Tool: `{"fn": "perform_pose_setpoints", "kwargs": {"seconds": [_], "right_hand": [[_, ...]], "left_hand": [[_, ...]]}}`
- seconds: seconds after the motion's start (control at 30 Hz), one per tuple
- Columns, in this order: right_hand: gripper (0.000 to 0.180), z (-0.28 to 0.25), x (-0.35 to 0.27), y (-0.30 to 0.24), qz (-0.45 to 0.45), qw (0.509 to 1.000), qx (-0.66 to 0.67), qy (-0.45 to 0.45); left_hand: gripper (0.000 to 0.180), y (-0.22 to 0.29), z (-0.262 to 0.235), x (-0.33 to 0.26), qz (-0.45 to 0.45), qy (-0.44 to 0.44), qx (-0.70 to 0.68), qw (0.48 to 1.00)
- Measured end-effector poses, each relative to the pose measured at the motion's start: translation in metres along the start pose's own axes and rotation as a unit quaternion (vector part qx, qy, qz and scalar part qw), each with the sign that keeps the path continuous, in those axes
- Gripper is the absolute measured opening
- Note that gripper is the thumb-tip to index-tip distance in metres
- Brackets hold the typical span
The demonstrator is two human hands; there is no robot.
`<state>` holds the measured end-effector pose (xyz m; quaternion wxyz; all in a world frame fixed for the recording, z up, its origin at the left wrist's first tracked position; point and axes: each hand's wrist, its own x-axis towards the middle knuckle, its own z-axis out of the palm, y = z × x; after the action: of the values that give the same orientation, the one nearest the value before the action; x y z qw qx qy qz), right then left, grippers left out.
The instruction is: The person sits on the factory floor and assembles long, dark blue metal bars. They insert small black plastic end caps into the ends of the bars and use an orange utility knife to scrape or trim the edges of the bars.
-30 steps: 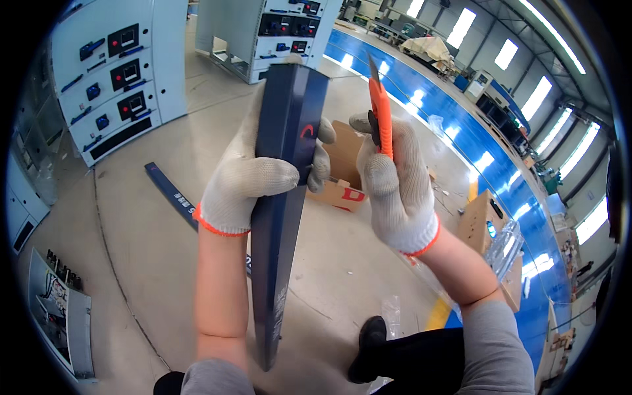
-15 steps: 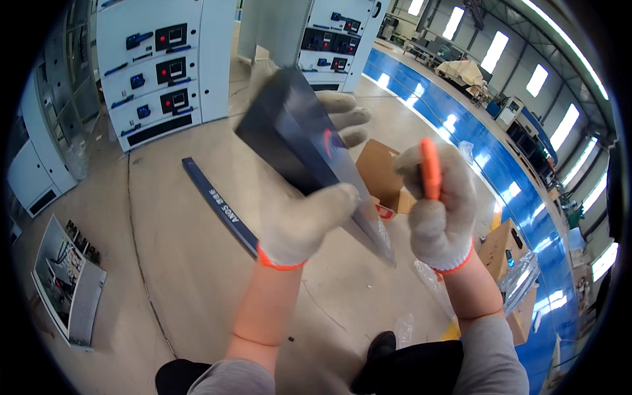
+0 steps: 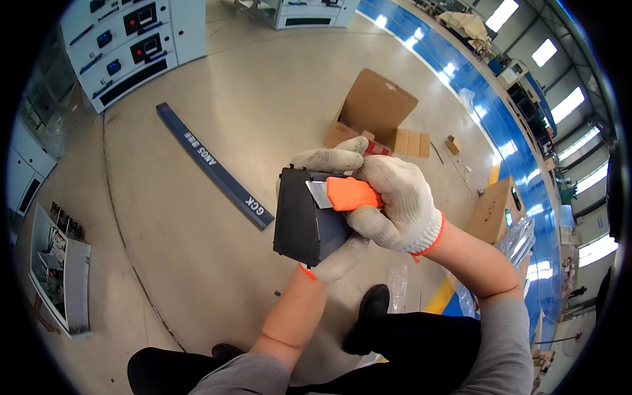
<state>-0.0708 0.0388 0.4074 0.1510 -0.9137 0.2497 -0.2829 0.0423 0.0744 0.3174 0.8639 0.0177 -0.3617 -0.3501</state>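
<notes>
An orange utility knife (image 3: pixel 352 194) is gripped in my right hand (image 3: pixel 398 201), fingers curled round its handle. Its bare blade lies at the edge where a black end cap (image 3: pixel 296 217) meets the dark blue-grey bar (image 3: pixel 334 232). My left hand (image 3: pixel 339 260) is wrapped round this wide bar, thumb on the near side and fingers over the far side. The end cap faces left; the bar's far end is hidden behind my hands. Another long dark bar (image 3: pixel 214 164) with white lettering lies on the floor to the left.
An opened cardboard box (image 3: pixel 378 102) stands beyond my hands. Another carton (image 3: pixel 494 210) with clear plastic wrap (image 3: pixel 520 240) sits at the right. Light-blue cabinets (image 3: pixel 187 33) stand at the back left. An open metal drawer unit (image 3: pixel 79 283) rests on the floor at the far left.
The held bar has turned, bringing its black end cap round to the left. My right hand has moved left with the knife, setting its blade against the bar. The view has tipped down.
</notes>
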Motion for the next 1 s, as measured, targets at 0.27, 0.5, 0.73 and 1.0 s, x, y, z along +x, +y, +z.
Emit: {"fn": "perform_pose_setpoints", "kwargs": {"seconds": [0.27,0.5,0.73,1.0], "right_hand": [[0.043,0.008,-0.016,0.019,-0.024,0.998,0.003,-0.052],[0.042,0.017,-0.017,0.016,0.079,0.993,-0.050,-0.075],[0.042,0.013,-0.010,0.002,0.151,0.978,-0.073,-0.125],[0.035,0.010,-0.007,-0.004,0.224,0.962,-0.051,-0.150]], "left_hand": [[0.068,-0.002,-0.011,-0.031,-0.065,-0.011,-0.001,0.998],[0.090,-0.009,-0.017,-0.055,-0.200,0.081,0.054,0.975],[0.108,-0.007,-0.019,-0.061,-0.217,0.131,-0.055,0.966],[0.095,-0.009,-0.025,-0.071,-0.238,0.148,-0.105,0.954]]}}
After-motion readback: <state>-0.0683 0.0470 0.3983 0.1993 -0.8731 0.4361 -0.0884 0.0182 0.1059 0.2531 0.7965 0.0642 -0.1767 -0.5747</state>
